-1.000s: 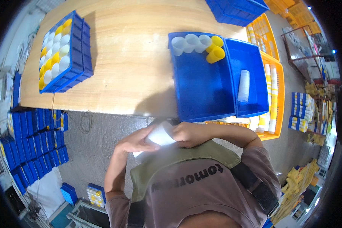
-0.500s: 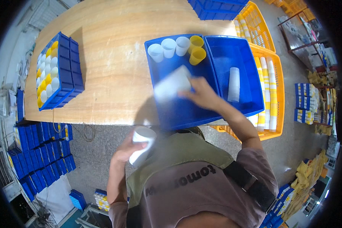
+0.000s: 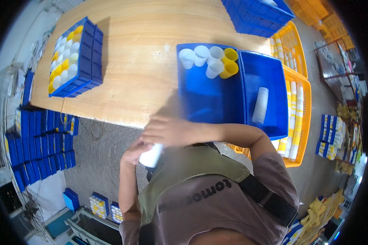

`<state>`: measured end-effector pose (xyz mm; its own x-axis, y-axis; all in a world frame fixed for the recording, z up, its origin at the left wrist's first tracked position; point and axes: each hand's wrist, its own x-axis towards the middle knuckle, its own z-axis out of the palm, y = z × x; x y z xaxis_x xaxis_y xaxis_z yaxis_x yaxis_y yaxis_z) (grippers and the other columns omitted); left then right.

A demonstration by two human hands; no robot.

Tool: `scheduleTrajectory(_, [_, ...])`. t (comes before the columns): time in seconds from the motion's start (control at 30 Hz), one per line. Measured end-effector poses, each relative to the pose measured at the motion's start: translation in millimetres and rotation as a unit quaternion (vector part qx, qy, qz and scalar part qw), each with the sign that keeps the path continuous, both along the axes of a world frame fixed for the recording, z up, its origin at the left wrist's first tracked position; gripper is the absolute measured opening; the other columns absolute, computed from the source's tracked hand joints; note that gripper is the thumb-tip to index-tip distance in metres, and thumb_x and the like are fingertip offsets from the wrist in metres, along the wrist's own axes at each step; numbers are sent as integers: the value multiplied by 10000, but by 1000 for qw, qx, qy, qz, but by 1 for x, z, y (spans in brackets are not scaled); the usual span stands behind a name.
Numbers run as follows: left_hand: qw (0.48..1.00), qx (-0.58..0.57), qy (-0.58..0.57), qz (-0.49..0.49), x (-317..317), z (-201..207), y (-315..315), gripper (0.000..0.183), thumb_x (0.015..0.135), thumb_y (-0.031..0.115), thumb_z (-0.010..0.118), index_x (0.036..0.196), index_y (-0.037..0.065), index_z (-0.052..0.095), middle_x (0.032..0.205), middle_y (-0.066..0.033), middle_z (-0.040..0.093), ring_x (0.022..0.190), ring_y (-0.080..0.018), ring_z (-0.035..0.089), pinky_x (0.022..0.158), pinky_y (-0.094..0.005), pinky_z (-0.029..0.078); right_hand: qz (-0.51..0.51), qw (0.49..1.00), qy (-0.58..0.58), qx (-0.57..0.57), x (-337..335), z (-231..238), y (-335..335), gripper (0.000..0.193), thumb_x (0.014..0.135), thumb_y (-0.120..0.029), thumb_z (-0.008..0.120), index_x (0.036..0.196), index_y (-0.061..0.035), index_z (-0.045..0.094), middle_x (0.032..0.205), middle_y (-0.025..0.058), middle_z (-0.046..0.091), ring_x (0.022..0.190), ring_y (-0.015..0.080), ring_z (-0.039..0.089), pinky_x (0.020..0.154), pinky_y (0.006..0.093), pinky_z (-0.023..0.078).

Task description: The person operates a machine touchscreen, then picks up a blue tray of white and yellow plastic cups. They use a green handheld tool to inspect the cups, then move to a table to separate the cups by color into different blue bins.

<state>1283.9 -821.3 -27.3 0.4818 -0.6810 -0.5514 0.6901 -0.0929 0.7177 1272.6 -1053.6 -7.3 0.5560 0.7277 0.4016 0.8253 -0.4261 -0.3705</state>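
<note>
A white plastic cup [image 3: 152, 156] is gripped in my left hand [image 3: 134, 152], low in front of my body at the table's near edge. My right hand [image 3: 171, 130], a little blurred, has its bent fingers over the cup's upper end and hides its mouth. Whether more cups are nested inside cannot be seen. Beyond my hands lies a shallow blue tray [image 3: 210, 98]. Several white cups [image 3: 214, 68] and two yellow cups [image 3: 229, 70] stand grouped along its far side.
A second blue tray [image 3: 253, 73] to the right holds a white stack of cups [image 3: 260, 105] lying down. Yellow crates [image 3: 306, 122] with long cup stacks stand beyond. A filled blue crate [image 3: 95, 57] sits at the table's left, another blue crate [image 3: 257, 18] at the far right.
The white cup my right hand was moving over the tray now stands among the others there. My right hand has come left and down to the cup in my left hand. The view has shifted.
</note>
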Motion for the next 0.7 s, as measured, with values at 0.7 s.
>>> scheduleTrajectory(0.7, [873, 316, -179, 324, -45, -70, 83, 478, 872, 206, 710, 1255, -2, 514, 1185, -172, 597, 1085, -274, 591, 907, -410, 506, -249, 946, -16, -207, 121, -70, 135, 693, 872, -473, 624, 1381, -35, 454, 1137, 173, 606, 1051, 293, 571, 905, 434, 403])
